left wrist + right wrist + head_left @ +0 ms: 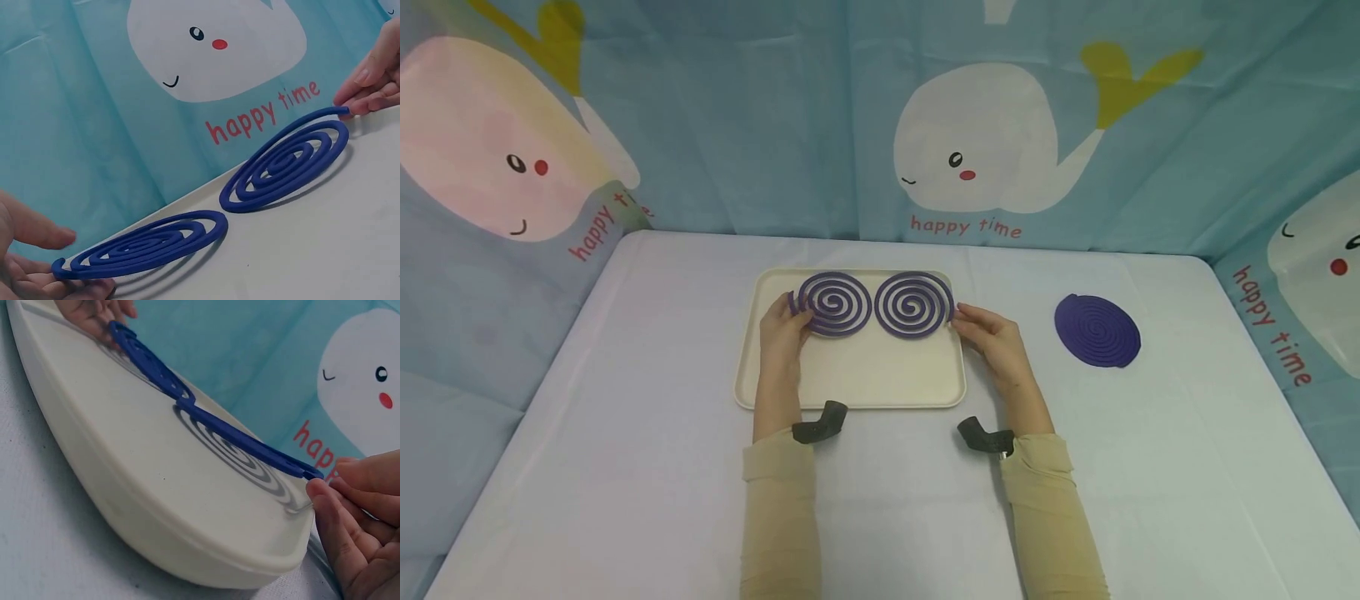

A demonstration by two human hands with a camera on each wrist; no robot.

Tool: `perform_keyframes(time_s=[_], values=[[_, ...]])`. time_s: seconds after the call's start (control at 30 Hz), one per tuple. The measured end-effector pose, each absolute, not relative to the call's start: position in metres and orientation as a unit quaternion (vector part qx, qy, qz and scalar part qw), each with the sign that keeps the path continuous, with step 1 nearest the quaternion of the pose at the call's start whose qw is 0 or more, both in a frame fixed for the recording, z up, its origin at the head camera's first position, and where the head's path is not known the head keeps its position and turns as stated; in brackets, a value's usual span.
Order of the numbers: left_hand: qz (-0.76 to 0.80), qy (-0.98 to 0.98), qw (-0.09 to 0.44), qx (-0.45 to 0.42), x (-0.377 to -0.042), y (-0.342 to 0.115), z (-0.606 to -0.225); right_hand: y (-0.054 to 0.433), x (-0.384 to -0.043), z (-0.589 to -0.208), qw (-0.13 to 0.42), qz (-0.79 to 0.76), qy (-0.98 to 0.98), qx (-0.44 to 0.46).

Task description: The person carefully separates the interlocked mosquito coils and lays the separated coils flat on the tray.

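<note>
Two purple mosquito coils are side by side over a cream tray (880, 375), and both look bluer in the wrist views. My left hand (782, 333) holds the outer edge of the left coil (853, 287), its fingers beneath and its thumb above. With thumb and fingertips, my right hand (996, 337) pinches the outer end of the right coil (880, 287). That coil is lifted off the tray and casts a spiral shadow (231, 450). The coils' inner edges meet or nearly meet. Some left fingers (37, 287) are partly hidden by the coil.
On the white table (1187, 467), right of the tray, lies a tightly wound purple mosquito coil disc (1097, 331). A blue whale-print curtain (790, 125) hangs behind the table and at both sides. Black wrist mounts (820, 423) sit at the sleeve cuffs.
</note>
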State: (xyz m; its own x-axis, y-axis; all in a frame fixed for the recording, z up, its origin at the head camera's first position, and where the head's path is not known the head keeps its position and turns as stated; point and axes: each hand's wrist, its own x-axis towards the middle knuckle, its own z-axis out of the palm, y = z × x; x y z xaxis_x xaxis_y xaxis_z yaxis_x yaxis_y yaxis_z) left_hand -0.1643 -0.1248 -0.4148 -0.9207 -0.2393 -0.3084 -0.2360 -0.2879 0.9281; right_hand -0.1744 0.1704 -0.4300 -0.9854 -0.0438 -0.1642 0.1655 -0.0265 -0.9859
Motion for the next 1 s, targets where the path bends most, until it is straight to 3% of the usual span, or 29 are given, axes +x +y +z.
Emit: perform_keyframes(time_s=[0.4, 0.83, 1.0], values=[[-0.754, -0.614, 0.062, 0.226, -0.164, -0.127, -0.413, 0.172, -0.174, -0.431, 0.028, -0.729, 0.682, 0.061], [-0.707, -0.637, 0.205, 0.23, -0.169, -0.115, -0.415, 0.182, -0.173, -0.426, 0.016, -0.749, 0.658, 0.076], [-0.737, -0.607, 0.203, 0.217, -0.167, -0.108, -0.413, 0.189, -0.172, -0.425, 0.004, -0.749, 0.657, 0.087]])
